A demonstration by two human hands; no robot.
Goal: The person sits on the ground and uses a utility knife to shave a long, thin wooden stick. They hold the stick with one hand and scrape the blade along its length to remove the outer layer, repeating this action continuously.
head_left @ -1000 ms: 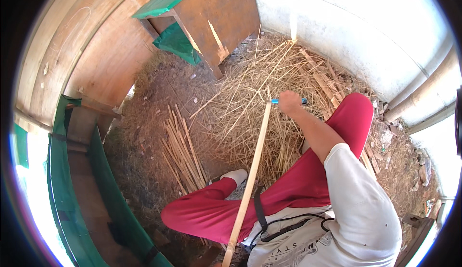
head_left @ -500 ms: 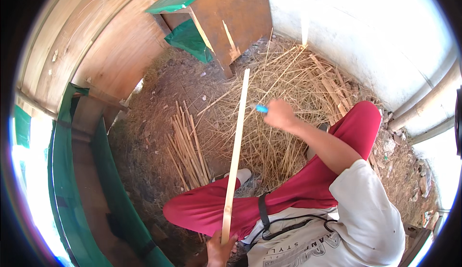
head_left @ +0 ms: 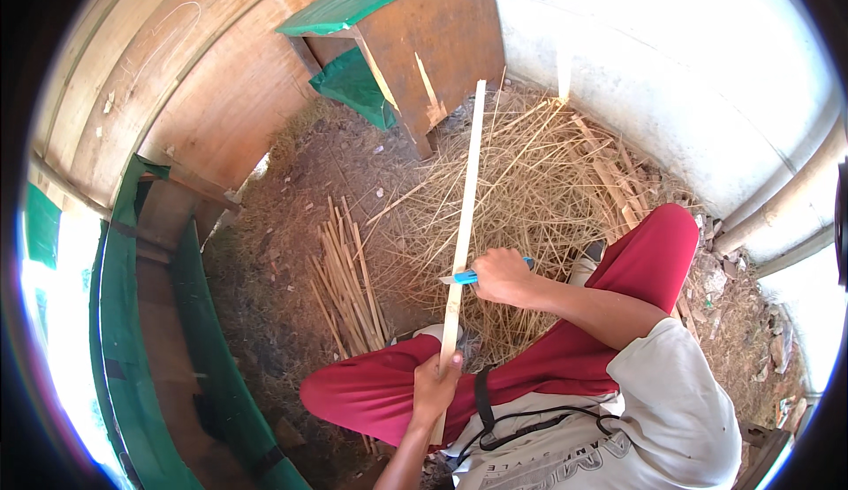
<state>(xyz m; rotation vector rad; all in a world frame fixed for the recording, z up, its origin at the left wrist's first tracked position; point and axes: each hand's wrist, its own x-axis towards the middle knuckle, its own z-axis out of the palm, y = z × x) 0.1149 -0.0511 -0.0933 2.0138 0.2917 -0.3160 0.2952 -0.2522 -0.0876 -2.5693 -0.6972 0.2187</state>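
Note:
My left hand (head_left: 435, 387) is closed around the lower part of a long pale bamboo strip (head_left: 468, 189). The strip slants upward and away from me, its far end over the shavings by the cabinet. In my right hand (head_left: 502, 276) is a blue utility knife (head_left: 467, 277), its tail end showing past the fist. The knife's blade lies across the strip, a little above my left hand. Below my left hand, the strip's near end runs beside my wrist.
A bundle of cut bamboo sticks (head_left: 343, 269) lies on the dirt floor left of a heap of thin shavings (head_left: 521, 172). A brown wooden cabinet (head_left: 437, 48) with a green cover stands at the back. Green-covered shelving (head_left: 190, 313) lines the left side; a white wall (head_left: 654, 57) bounds the right.
The right hand has come down and nearer, bringing the knife onto the strip. My left hand has moved up and forward, and the strip's far end now reaches farther out.

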